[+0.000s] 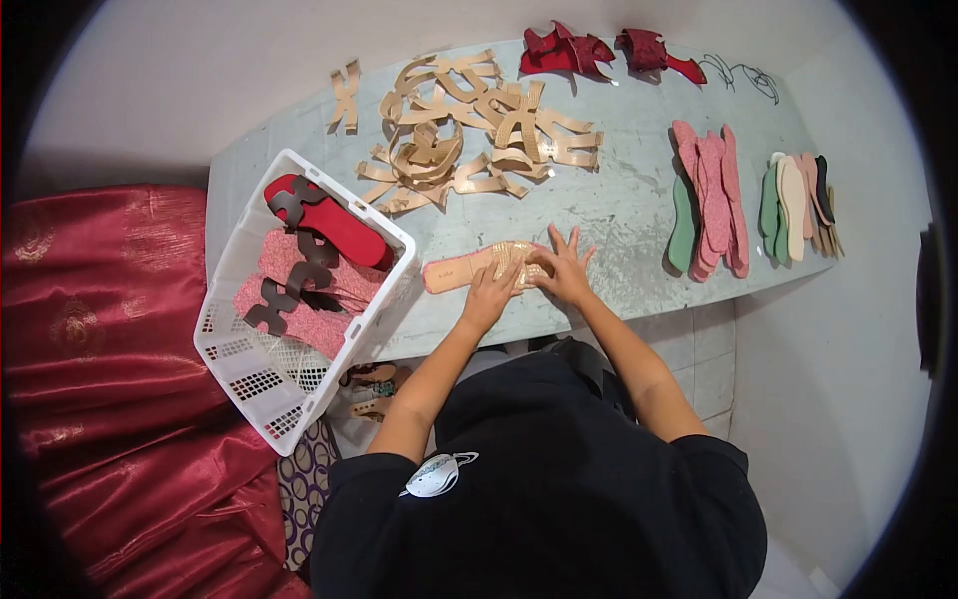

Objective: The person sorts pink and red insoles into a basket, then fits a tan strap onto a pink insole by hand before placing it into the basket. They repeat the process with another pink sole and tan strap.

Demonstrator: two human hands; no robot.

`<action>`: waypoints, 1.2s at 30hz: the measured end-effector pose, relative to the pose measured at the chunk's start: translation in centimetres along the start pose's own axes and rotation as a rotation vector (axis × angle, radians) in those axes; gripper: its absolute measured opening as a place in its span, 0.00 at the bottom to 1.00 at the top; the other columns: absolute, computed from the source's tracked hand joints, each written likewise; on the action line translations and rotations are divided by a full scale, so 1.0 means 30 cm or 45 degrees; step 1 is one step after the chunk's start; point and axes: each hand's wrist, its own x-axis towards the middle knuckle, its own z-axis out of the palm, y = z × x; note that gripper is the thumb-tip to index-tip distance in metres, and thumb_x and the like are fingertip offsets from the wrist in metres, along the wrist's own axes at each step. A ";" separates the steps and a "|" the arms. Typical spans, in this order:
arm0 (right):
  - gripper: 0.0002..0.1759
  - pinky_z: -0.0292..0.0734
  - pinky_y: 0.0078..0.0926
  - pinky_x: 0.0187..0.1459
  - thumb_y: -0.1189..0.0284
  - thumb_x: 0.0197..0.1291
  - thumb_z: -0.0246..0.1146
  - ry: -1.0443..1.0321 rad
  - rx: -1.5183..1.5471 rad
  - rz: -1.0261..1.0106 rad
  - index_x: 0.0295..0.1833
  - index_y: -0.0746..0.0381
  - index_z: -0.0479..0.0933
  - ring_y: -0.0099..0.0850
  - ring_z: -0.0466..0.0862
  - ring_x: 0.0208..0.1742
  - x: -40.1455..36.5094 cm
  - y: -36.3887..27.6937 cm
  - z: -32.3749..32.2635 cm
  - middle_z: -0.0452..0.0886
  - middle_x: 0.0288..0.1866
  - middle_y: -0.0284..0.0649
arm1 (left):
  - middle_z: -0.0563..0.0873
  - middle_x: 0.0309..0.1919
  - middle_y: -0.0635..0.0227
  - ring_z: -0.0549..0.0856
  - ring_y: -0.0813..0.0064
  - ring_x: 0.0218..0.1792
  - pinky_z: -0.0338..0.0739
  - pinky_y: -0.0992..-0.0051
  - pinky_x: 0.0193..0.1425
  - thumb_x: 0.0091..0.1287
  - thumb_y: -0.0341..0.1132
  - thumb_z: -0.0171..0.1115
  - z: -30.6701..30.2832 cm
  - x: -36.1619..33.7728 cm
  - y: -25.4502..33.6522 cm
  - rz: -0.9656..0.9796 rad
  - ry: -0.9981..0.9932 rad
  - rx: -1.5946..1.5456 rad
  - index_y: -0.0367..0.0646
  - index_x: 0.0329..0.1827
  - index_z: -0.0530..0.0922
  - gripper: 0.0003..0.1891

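Note:
A sandal [455, 272] with a tan insole, pink edge and gold sparkly strap lies flat near the table's front edge, its heel end to the left. My left hand [489, 299] grips it at the left part of the strap, fingers resting over it. At the strap's right side, my right hand [567, 272] pinches the toe end between thumb and index finger. The other fingers of that hand are spread out. Both hands partly hide the strap and the toe of the sandal.
Loose gold strap pieces [429, 155] cover the table's back. Dark red uppers [565, 54] and black cord [738, 75] lie behind. Pink soles [712, 200] and green soles [683, 228] are stacked right. A white basket [289, 160] holding soles and brown straps overhangs the left edge.

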 end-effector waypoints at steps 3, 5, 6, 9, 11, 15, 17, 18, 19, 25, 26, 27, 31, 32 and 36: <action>0.18 0.19 0.77 0.56 0.50 0.38 0.69 -0.003 -0.064 0.039 0.36 0.44 0.80 0.58 0.32 0.73 -0.015 0.005 -0.015 0.48 0.74 0.41 | 0.70 0.62 0.75 0.71 0.65 0.54 0.66 0.68 0.54 0.54 0.47 0.61 -0.002 0.002 0.002 -0.011 -0.004 0.020 0.45 0.60 0.72 0.30; 0.15 0.20 0.77 0.56 0.53 0.41 0.68 0.048 -0.067 -0.004 0.35 0.46 0.81 0.57 0.34 0.73 -0.033 -0.004 -0.016 0.54 0.72 0.38 | 0.71 0.61 0.73 0.71 0.63 0.54 0.65 0.67 0.55 0.54 0.47 0.60 0.000 0.004 0.005 -0.002 0.017 -0.008 0.44 0.60 0.71 0.30; 0.13 0.20 0.76 0.57 0.55 0.44 0.67 0.077 -0.118 -0.088 0.34 0.48 0.81 0.57 0.37 0.73 -0.041 -0.001 -0.013 0.57 0.71 0.37 | 0.71 0.61 0.73 0.71 0.63 0.54 0.65 0.67 0.55 0.54 0.47 0.60 -0.006 0.009 0.008 -0.009 0.022 -0.007 0.44 0.60 0.71 0.30; 0.10 0.22 0.75 0.58 0.59 0.49 0.64 0.152 -0.151 -0.242 0.33 0.53 0.81 0.56 0.45 0.72 -0.057 0.006 -0.005 0.64 0.67 0.33 | 0.72 0.61 0.71 0.72 0.62 0.54 0.64 0.65 0.55 0.55 0.46 0.60 -0.019 0.020 0.002 -0.032 0.019 -0.060 0.43 0.60 0.70 0.30; 0.13 0.22 0.75 0.58 0.56 0.50 0.64 0.166 -0.169 -0.323 0.37 0.52 0.82 0.55 0.45 0.73 -0.057 0.016 -0.002 0.63 0.68 0.33 | 0.70 0.62 0.70 0.71 0.62 0.55 0.64 0.63 0.56 0.56 0.47 0.58 -0.021 0.022 -0.003 -0.009 -0.039 -0.025 0.45 0.60 0.70 0.29; 0.17 0.23 0.76 0.58 0.57 0.51 0.64 -0.006 -0.159 -0.411 0.44 0.53 0.78 0.54 0.43 0.73 -0.058 -0.005 -0.070 0.62 0.69 0.32 | 0.73 0.59 0.68 0.73 0.61 0.51 0.64 0.63 0.54 0.55 0.45 0.60 -0.056 0.054 -0.012 0.014 0.030 -0.084 0.45 0.59 0.71 0.27; 0.17 0.25 0.73 0.61 0.63 0.50 0.64 -0.024 -0.193 -0.358 0.46 0.54 0.75 0.52 0.46 0.73 -0.033 -0.026 -0.089 0.64 0.68 0.33 | 0.76 0.55 0.67 0.74 0.60 0.48 0.64 0.62 0.52 0.56 0.43 0.59 -0.072 0.078 -0.015 0.005 0.024 -0.146 0.45 0.56 0.72 0.24; 0.15 0.29 0.68 0.63 0.66 0.50 0.64 0.002 -0.122 -0.367 0.45 0.55 0.75 0.47 0.55 0.70 -0.008 -0.020 -0.084 0.69 0.64 0.33 | 0.76 0.55 0.67 0.74 0.60 0.48 0.64 0.62 0.52 0.56 0.43 0.59 -0.074 0.092 -0.016 0.004 0.030 -0.144 0.45 0.56 0.72 0.24; 0.13 0.34 0.64 0.66 0.70 0.49 0.64 0.028 -0.050 -0.375 0.43 0.56 0.75 0.42 0.63 0.68 0.011 -0.015 -0.080 0.73 0.60 0.34 | 0.78 0.51 0.66 0.74 0.60 0.45 0.64 0.62 0.51 0.57 0.41 0.59 -0.074 0.108 -0.019 -0.042 0.080 -0.206 0.45 0.54 0.73 0.22; 0.11 0.59 0.44 0.62 0.74 0.49 0.63 0.214 -0.106 -0.341 0.40 0.56 0.75 0.30 0.81 0.41 0.066 -0.014 -0.071 0.83 0.36 0.31 | 0.81 0.39 0.66 0.75 0.62 0.35 0.65 0.63 0.48 0.58 0.36 0.58 -0.140 0.189 -0.026 -0.095 0.079 -0.329 0.45 0.45 0.75 0.13; 0.11 0.59 0.44 0.62 0.74 0.49 0.63 0.219 -0.108 -0.345 0.40 0.56 0.75 0.30 0.81 0.41 0.071 -0.016 -0.076 0.83 0.36 0.31 | 0.81 0.37 0.67 0.75 0.63 0.34 0.65 0.63 0.47 0.57 0.36 0.58 -0.141 0.196 -0.028 -0.099 0.109 -0.308 0.45 0.43 0.75 0.11; 0.10 0.59 0.44 0.61 0.74 0.49 0.63 0.198 -0.108 -0.327 0.40 0.56 0.75 0.30 0.81 0.41 0.077 -0.019 -0.082 0.82 0.36 0.31 | 0.81 0.37 0.67 0.75 0.63 0.34 0.65 0.63 0.47 0.57 0.36 0.58 -0.121 0.202 -0.033 -0.094 0.115 -0.305 0.45 0.43 0.75 0.11; 0.10 0.66 0.40 0.55 0.72 0.50 0.63 0.145 -0.076 -0.181 0.40 0.57 0.75 0.32 0.81 0.40 0.107 -0.043 -0.113 0.82 0.36 0.34 | 0.81 0.29 0.69 0.77 0.65 0.31 0.67 0.64 0.45 0.53 0.33 0.59 -0.042 0.250 -0.053 -0.162 0.148 -0.176 0.47 0.37 0.74 0.09; 0.10 0.66 0.40 0.55 0.72 0.50 0.63 0.151 -0.076 -0.190 0.40 0.57 0.75 0.32 0.81 0.40 0.117 -0.055 -0.118 0.82 0.36 0.34 | 0.81 0.26 0.69 0.77 0.65 0.30 0.67 0.65 0.44 0.53 0.32 0.58 -0.041 0.264 -0.061 -0.187 0.136 -0.167 0.48 0.36 0.73 0.08; 0.13 0.73 0.26 0.44 0.72 0.50 0.67 0.016 0.365 0.127 0.41 0.60 0.74 0.26 0.81 0.40 0.176 -0.045 -0.098 0.81 0.32 0.35 | 0.81 0.24 0.67 0.78 0.65 0.30 0.68 0.65 0.42 0.52 0.33 0.60 -0.069 0.307 -0.100 -0.199 0.110 -0.221 0.49 0.33 0.72 0.07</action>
